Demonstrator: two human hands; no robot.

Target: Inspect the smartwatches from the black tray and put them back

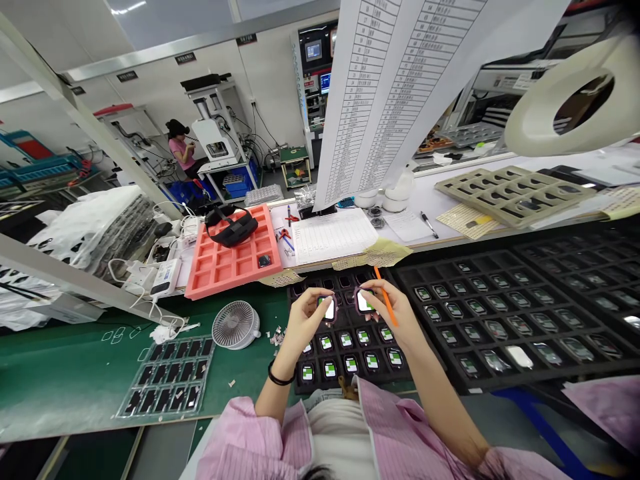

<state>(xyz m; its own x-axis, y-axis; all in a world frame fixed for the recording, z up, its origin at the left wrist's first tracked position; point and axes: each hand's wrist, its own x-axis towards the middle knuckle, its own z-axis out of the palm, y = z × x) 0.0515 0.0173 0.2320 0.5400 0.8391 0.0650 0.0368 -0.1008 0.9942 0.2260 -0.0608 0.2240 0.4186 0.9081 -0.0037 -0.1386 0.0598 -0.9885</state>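
Note:
Side by side above a black foam tray (340, 355) are two square smartwatch bodies. My left hand (303, 321) is closed on one watch body (329, 308), thumb across its lit white and green screen. Between the fingers of my right hand (401, 319) is the other watch body (363, 302), also lit. An orange stick-like tool (385, 297) lies along my right hand, tucked between its fingers. In the tray's lower rows, several watch bodies (351, 364) show white and green screens. My hands and forearms hide part of the tray.
More black trays (434, 275) with watch parts extend to the right. Left stand a small fan (236, 325) and a clear tray (205, 390) of black pieces. A red compartment tray (235, 270) and a hanging printed sheet (373, 100) are ahead. A person (183, 150) sits far back.

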